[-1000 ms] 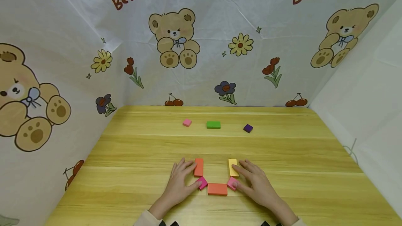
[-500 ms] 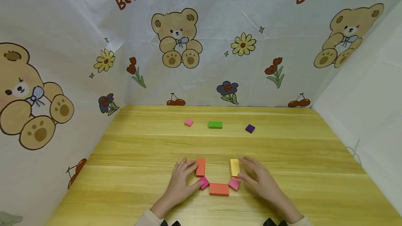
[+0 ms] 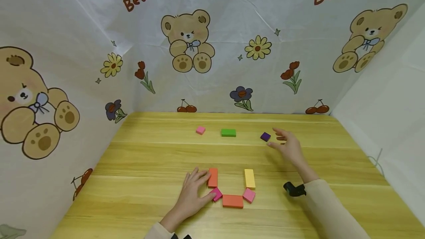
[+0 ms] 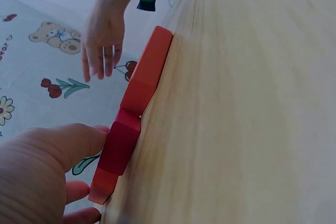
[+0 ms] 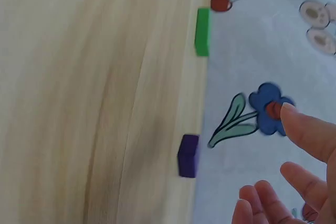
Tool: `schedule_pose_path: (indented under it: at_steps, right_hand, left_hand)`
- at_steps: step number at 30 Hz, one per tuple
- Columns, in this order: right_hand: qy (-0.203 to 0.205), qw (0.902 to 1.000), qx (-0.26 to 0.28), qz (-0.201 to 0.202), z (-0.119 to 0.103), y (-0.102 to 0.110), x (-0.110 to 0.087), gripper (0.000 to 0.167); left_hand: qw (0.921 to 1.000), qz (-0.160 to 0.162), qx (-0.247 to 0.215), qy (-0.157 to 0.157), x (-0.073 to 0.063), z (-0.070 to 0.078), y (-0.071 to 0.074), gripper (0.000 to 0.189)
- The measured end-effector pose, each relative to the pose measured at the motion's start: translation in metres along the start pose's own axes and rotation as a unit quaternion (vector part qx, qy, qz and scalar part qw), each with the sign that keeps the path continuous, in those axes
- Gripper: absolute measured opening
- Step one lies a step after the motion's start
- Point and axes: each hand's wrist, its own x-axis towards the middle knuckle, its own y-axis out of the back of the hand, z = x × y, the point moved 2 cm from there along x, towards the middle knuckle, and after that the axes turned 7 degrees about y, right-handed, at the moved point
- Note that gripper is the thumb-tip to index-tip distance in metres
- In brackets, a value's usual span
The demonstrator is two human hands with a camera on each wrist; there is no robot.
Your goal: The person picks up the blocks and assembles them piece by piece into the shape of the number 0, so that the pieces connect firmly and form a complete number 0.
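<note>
My left hand (image 3: 192, 191) rests flat on the table, fingers touching the upright orange block (image 3: 213, 177) and the dark pink square (image 3: 216, 194). These form a U with a flat orange block (image 3: 232, 201), a pink square (image 3: 249, 195) and a yellow block (image 3: 249, 178). My right hand (image 3: 286, 144) hovers open at the far right, just beside the purple cube (image 3: 265, 137), holding nothing. In the right wrist view the purple cube (image 5: 188, 155) lies near my fingertips (image 5: 262, 198). The left wrist view shows my thumb (image 4: 63, 148) against the dark pink square (image 4: 121, 142).
A green block (image 3: 228, 132) and a small pink cube (image 3: 200, 130) lie in the far row left of the purple cube. Bear-print fabric walls (image 3: 212, 47) close in the wooden table (image 3: 149, 158) on three sides.
My right hand has left the yellow and pink blocks and moved forward and right to the purple cube. The left hand stays on the orange block.
</note>
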Motion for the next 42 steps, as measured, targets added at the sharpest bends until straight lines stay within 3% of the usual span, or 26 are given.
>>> schedule_pose_path:
  at_steps: [5,10,30,42]
  right_hand:
    - [-0.076,0.9964,0.034,-0.015,0.017,0.000,0.021,0.066]
    - [-0.103,0.9936,0.043,-0.018,0.024,-0.004,0.029,0.065]
    - [-0.128,0.9909,0.018,-0.039,0.045,-0.020,0.042,0.061]
    - [-0.121,0.9923,0.016,-0.024,0.052,-0.026,0.043,0.051]
  left_hand:
    - [1.0000,0.003,0.002,-0.001,0.000,0.000,0.000,0.060]
    - [1.0000,0.004,0.001,-0.006,0.000,0.000,0.000,0.060]
    - [1.0000,0.000,-0.001,-0.001,-0.001,0.000,0.000,0.061]
    - [1.0000,0.000,0.002,0.004,-0.001,-0.001,0.000,0.060]
